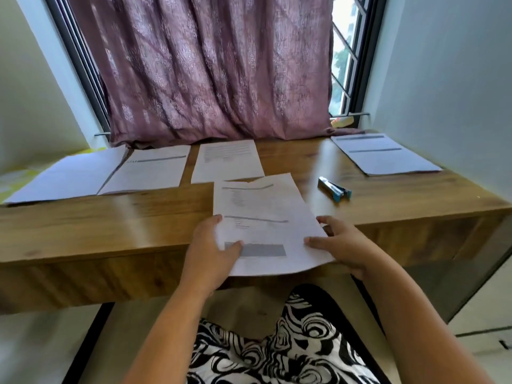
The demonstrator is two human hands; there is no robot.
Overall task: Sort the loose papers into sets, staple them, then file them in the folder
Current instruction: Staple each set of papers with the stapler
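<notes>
A thin set of printed papers (266, 217) hangs over the near edge of the wooden desk (110, 217). My left hand (210, 250) pinches its lower left corner, thumb on top. My right hand (340, 245) holds its right edge with the thumb on the sheet and the fingers beneath. A blue and silver stapler (335, 188) lies on the desk to the right of the held papers. An open folder (66, 176) lies at the far left with a printed sheet (149, 170) on its right half. Another sheet (227, 160) lies at the centre back. A paper pile (385, 155) sits at the far right.
A purple curtain (216, 70) hangs behind the desk and touches its back edge. A window with a grille (346, 51) shows to the right of it. A pale wall (457, 79) borders the desk's right side. My lap in black and white fabric (277, 350) is below the desk.
</notes>
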